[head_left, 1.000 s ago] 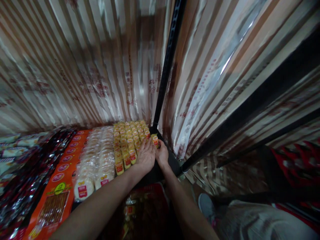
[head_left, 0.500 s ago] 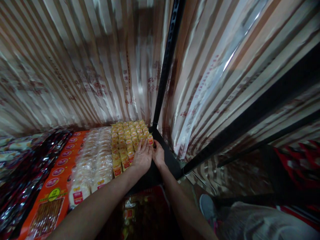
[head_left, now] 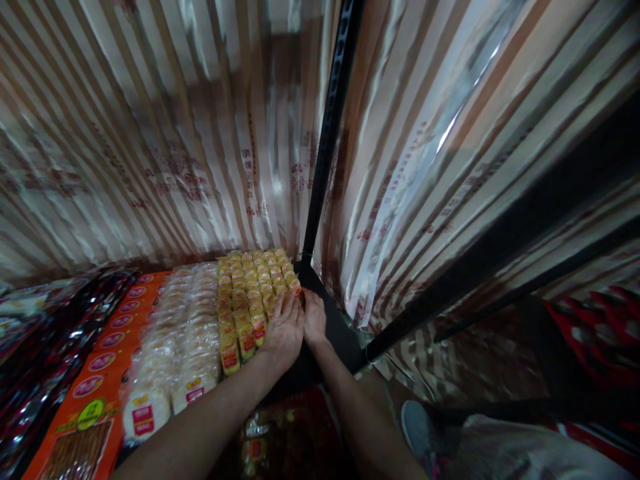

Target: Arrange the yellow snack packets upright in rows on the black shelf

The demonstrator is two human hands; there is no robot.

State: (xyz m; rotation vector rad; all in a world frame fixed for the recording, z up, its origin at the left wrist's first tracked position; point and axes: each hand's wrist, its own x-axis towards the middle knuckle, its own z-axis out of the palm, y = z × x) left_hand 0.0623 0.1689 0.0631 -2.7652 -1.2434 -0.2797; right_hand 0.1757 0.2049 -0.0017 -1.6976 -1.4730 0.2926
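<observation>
Small yellow-wrapped snack packs (head_left: 245,333) with red labels stand in tight rows on a black shelf (head_left: 340,333). My left hand (head_left: 284,330) lies over the front right of these rows, its fingers stretched out and slightly apart. Beside it, my right hand (head_left: 314,319) is against the right end of the rows, with its fingers extended toward the packs and their tips partly hidden. Between the fingertips of both hands, a yellow pack (head_left: 295,285) shows at the right end.
Left of the yellow packs are clear-wrapped round white cakes (head_left: 147,413), an orange snack package (head_left: 93,393) and dark shiny packets (head_left: 65,340). A black upright post (head_left: 323,147) rises at the shelf corner. Striped plastic sheeting (head_left: 225,167) hangs behind. Below right, a grey shoe (head_left: 416,427) shows.
My right hand has moved slightly up against the end of the rows, and the end pack now sits lower, level with the others. The view has shifted slightly.
</observation>
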